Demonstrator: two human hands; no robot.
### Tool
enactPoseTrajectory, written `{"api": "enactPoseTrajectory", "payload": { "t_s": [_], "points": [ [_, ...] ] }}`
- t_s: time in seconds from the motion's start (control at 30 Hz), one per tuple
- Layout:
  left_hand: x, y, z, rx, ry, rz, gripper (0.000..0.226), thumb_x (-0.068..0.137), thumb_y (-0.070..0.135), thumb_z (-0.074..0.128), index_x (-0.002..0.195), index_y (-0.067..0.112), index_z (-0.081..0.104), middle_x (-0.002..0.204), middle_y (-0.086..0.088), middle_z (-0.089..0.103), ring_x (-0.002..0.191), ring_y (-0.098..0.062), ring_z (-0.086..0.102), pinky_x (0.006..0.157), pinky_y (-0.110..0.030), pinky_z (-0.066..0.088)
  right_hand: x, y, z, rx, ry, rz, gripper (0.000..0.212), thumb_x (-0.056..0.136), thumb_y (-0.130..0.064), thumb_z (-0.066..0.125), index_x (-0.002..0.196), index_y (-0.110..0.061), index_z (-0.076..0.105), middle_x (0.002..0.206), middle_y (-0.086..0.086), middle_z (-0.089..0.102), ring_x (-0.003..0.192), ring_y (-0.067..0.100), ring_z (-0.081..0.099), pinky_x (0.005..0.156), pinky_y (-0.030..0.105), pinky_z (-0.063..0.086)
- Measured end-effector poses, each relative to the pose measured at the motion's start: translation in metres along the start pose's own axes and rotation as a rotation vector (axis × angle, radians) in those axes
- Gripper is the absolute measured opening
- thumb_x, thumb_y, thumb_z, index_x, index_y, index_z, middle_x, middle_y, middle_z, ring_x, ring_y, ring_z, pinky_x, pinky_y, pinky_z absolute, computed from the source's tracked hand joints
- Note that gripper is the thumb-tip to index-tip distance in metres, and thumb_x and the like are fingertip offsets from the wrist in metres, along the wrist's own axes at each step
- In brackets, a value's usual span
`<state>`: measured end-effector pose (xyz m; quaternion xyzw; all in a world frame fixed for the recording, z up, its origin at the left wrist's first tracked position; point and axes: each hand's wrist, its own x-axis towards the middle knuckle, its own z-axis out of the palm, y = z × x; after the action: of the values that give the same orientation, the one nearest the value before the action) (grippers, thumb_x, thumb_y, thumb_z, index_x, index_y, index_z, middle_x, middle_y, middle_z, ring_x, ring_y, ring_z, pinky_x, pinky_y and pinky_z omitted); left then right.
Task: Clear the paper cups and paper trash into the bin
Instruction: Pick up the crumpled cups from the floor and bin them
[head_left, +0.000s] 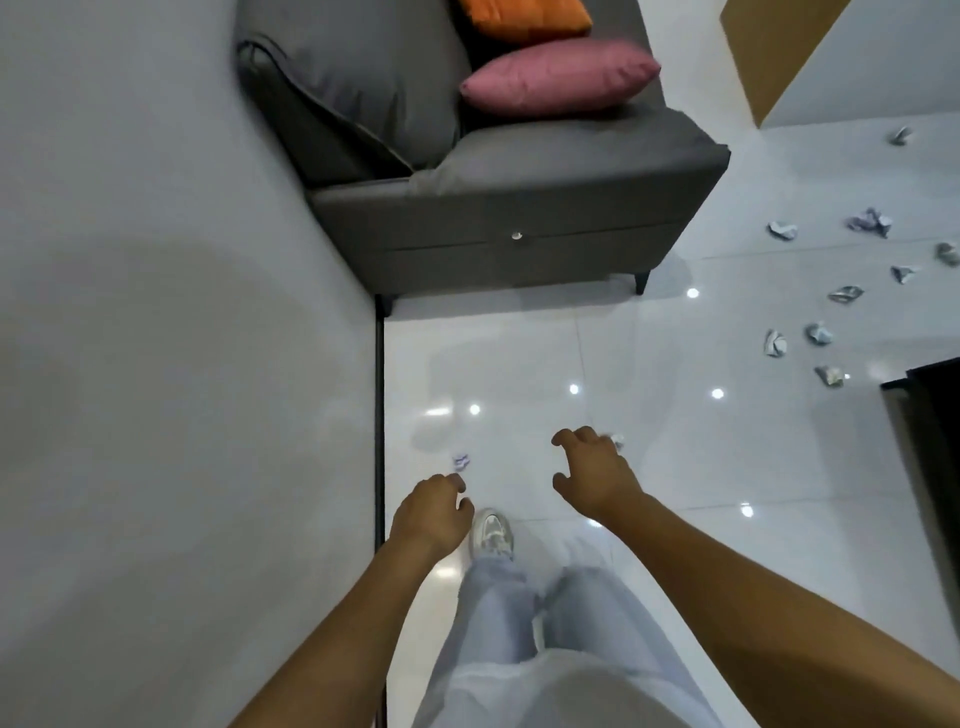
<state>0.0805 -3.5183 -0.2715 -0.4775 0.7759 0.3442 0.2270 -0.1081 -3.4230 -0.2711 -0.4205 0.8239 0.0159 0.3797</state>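
Both hands are reaching down toward the floor with nothing in them. The left hand has loosely curled fingers and hovers just short of a small paper scrap, which sits a little ahead of its fingertips, close to the wall. The right hand is spread wider, claw-like, and another paper wad peeks out just past its knuckles on the far right side. So each hand has its own piece right in front, and I'd guess the right is closer to contact. Both bits are crumpled lumps, no real long axis. The bigger pile of crumpled papers lies well off to the right, past the sofa. Can't see any bin or cups.
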Motion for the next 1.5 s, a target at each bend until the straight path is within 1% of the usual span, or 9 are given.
{"api": "enactPoseTrajectory", "payload": {
  "t_s": [0.23,0.6,0.73,0.93,1.07,1.17,1.27,1.43,1.5],
  "points": [
    [0.080,-0.052,0.052,-0.213,-0.005,-0.186,0.031,0.096,0.027,0.046,0.124,0.016,0.055,0.128,-0.003,0.056,0.114,-0.019,0.053,0.093,-0.030,0.045,0.109,-0.014,0.058,-0.036,-0.103,-0.071,0.052,0.091,-0.021,0.053,0.140,-0.019,0.037,0.137,0.009,0.042,0.119,0.029,0.044,0.092,0.037,0.045],
    [0.248,-0.173,0.237,-0.460,0.093,-0.408,0.030,0.094,0.027,0.050,0.122,0.019,0.057,0.127,-0.001,0.056,0.113,-0.019,0.053,0.093,-0.030,0.043,0.315,0.022,0.278,-0.164,-0.220,-0.266,0.054,0.090,-0.027,0.057,0.140,-0.019,0.037,0.136,0.010,0.041,0.119,0.030,0.044,0.091,0.039,0.048],
    [0.310,-0.219,0.298,-0.495,0.130,-0.403,0.028,0.094,0.024,0.051,0.120,0.017,0.058,0.126,-0.002,0.056,0.119,-0.018,0.050,0.097,-0.029,0.039,0.381,0.039,0.353,-0.199,-0.236,-0.310,0.054,0.089,-0.028,0.059,0.138,-0.018,0.038,0.135,0.010,0.041,0.117,0.031,0.044,0.091,0.041,0.048],
    [0.386,-0.278,0.350,-0.411,0.194,-0.348,0.028,0.093,0.023,0.054,0.120,0.017,0.057,0.125,-0.002,0.058,0.114,-0.020,0.052,0.095,-0.027,0.037,0.469,0.029,0.436,-0.200,-0.213,-0.398,0.061,0.085,-0.022,0.063,0.140,-0.017,0.036,0.135,0.011,0.039,0.118,0.032,0.041,0.090,0.038,0.044],
    [0.432,-0.305,0.374,-0.427,0.210,-0.324,0.028,0.093,0.021,0.055,0.120,0.015,0.058,0.125,-0.003,0.059,0.114,-0.019,0.054,0.094,-0.023,0.037,0.507,0.025,0.488,-0.342,-0.208,-0.532,0.058,0.084,-0.018,0.062,0.137,-0.018,0.037,0.136,0.008,0.038,0.119,0.030,0.039,0.088,0.039,0.048],
    [0.458,-0.310,0.377,-0.562,0.260,-0.340,0.029,0.092,0.019,0.058,0.120,0.014,0.059,0.124,0.000,0.060,0.114,-0.015,0.054,0.090,-0.018,0.036,0.517,0.032,0.512,-0.389,-0.162,-0.606,0.050,0.087,-0.012,0.057,0.134,-0.018,0.043,0.135,0.005,0.041,0.120,0.027,0.040,0.088,0.036,0.048],
    [0.475,-0.308,0.376,-0.766,0.310,-0.380,0.028,0.088,0.016,0.063,0.116,0.015,0.063,0.115,0.002,0.063,0.106,-0.011,0.056,0.087,-0.019,0.039,0.523,0.044,0.520,-0.369,-0.117,-0.668,0.041,0.089,-0.008,0.054,0.129,-0.016,0.049,0.129,0.004,0.048,0.114,0.023,0.045,0.083,0.033,0.048],
    [0.496,-0.287,0.366,-0.920,0.295,-0.342,0.030,0.088,0.015,0.064,0.118,0.017,0.061,0.111,0.004,0.061,0.099,-0.010,0.059,0.081,-0.018,0.044,0.535,0.050,0.503,-0.104,-0.056,-0.665,0.042,0.089,-0.007,0.054,0.129,-0.017,0.052,0.121,0.005,0.057,0.105,0.025,0.053,0.081,0.037,0.051],
    [0.505,-0.270,0.355,-1.095,0.256,-0.312,0.031,0.087,0.013,0.065,0.117,0.017,0.061,0.110,0.001,0.064,0.095,-0.009,0.062,0.081,-0.018,0.049,0.538,0.046,0.487,-0.011,-0.036,-0.655,0.047,0.089,-0.012,0.057,0.134,-0.020,0.045,0.125,0.002,0.056,0.109,0.022,0.053,0.086,0.035,0.050]
  ]
}}
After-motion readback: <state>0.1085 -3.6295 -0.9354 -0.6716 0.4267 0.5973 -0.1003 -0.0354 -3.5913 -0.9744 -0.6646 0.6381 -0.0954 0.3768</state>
